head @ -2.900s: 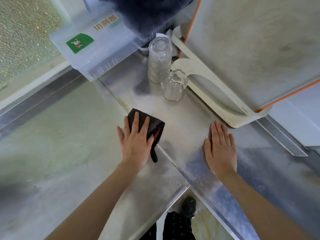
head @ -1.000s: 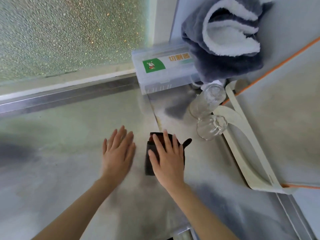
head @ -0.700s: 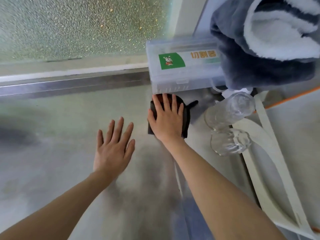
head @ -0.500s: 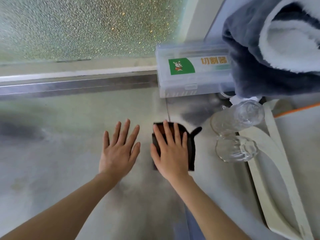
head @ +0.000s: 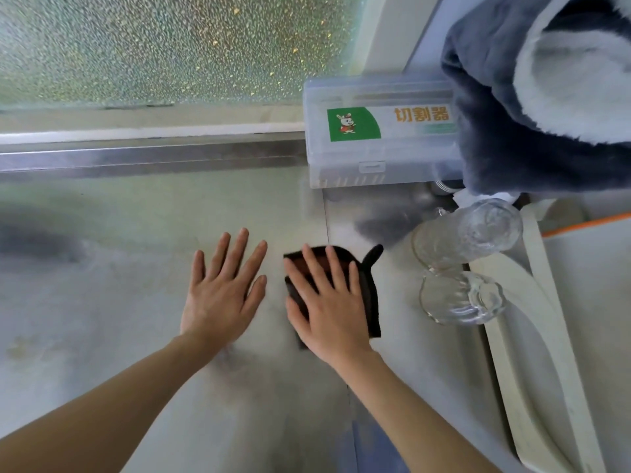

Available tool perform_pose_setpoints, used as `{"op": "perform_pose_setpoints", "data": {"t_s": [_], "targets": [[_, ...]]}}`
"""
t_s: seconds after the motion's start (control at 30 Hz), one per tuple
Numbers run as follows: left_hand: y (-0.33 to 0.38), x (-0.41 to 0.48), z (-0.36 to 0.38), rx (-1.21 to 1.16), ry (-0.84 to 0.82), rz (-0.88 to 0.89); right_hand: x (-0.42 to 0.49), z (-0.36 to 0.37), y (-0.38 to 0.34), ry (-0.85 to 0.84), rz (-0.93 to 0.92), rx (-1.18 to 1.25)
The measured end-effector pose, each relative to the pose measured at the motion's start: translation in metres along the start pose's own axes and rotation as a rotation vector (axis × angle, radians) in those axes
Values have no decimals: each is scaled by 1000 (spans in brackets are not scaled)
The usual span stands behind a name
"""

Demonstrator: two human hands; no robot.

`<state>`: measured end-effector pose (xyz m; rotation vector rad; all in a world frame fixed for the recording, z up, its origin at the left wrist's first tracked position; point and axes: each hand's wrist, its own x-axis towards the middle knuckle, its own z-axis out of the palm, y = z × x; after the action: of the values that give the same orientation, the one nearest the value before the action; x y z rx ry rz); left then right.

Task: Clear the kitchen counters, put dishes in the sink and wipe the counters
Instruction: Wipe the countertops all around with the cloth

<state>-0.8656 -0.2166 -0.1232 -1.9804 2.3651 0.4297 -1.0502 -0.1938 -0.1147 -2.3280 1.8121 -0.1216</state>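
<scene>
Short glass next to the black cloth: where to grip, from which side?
Wrap the short glass round its side wall, coming from the near left: the tall glass crowds it behind, the white stand flanks its right.

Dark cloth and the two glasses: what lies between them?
Head view: only bare counter between the dark cloth, under the right hand, and the two glasses.

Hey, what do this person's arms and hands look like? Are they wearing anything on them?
Both are bare. The left hand and right hand have no gloves, and no rings show on the fingers. The left forearm and right forearm are uncovered to the frame edge: no sleeves, watch or bracelet in view.
</scene>
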Motion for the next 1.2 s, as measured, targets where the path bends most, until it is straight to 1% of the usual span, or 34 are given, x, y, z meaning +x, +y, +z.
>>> {"op": "perform_pose_setpoints", "data": {"t_s": [0.07, 0.1, 0.13, 0.27, 0.33, 0.37, 0.4, 0.43, 0.5, 0.57, 0.6, 0.63, 0.67, 0.7, 0.8, 0.83, 0.87, 0.9, 1.0, 1.07, 1.1, 1.13, 1.2], "targets": [[0, -1, -1, -7, 2, 0, -9, -1, 12, -1, -81, -13], [1, -1, -1, -10, 5, -3, -5, -1, 20, 7, -66, -21], [1, -1, -1, -12, 5, -4, 3, -2, 27, 20, -13, -24], [1, -2, -2, -28, -5, 3, 39, -2, 35, 98, 310, -51], [1, -2, -3, -34, -3, 2, 46, 0, 27, 101, 410, -60], [2, -1, -3, -38, -3, 4, 44, 1, 18, 99, 427, -62], [2, -1, -5, -53, -8, 11, 38, 2, 7, 92, 410, -64], [2, -2, -9, -92, -11, 22, 27, 4, -5, 72, 355, -68], [-5, -9, -18, -183, -9, 84, 1, 6, -24, 11, 152, -79], [-24, -24, -25, -127, 43, 223, -18, 3, -26, -65, -99, -108], [-38, -32, -27, -71, 75, 266, -20, 1, -22, -102, -196, -123], [-54, -39, -29, -37, 84, 255, -17, -1, -18, -119, -238, -140], [-71, -44, -31, -16, 89, 205, -9, -1, -15, -116, -209, -148], [-88, -47, -32, 1, 92, 144, 4, 1, -15, -93, -116, -143], [-129, -48, -35, 33, 85, 19, 48, 7, -44, 23, 278, -85], [-137, -46, -37, 40, 81, -2, 60, 10, -61, 44, 334, -82], [-142, -42, -38, 40, 77, -22, 69, 13, -79, 49, 324, -77], [-145, -38, -37, 27, 70, -41, 74, 16, -98, 46, 259, -60], [-144, -32, -29, -36, 51, -84, 72, 24, -133, -26, -57, -52], [-141, -33, -24, -39, 34, -102, 73, 25, -126, -58, -182, -55], [-140, -33, -22, -45, 32, -106, 78, 23, -117, -58, -193, -52], [-140, -33, -22, -53, 33, -108, 84, 21, -108, -52, -165, -60], [-140, -32, -22, -54, 31, -107, 105, 19, -93, -29, -4, -80]]}}
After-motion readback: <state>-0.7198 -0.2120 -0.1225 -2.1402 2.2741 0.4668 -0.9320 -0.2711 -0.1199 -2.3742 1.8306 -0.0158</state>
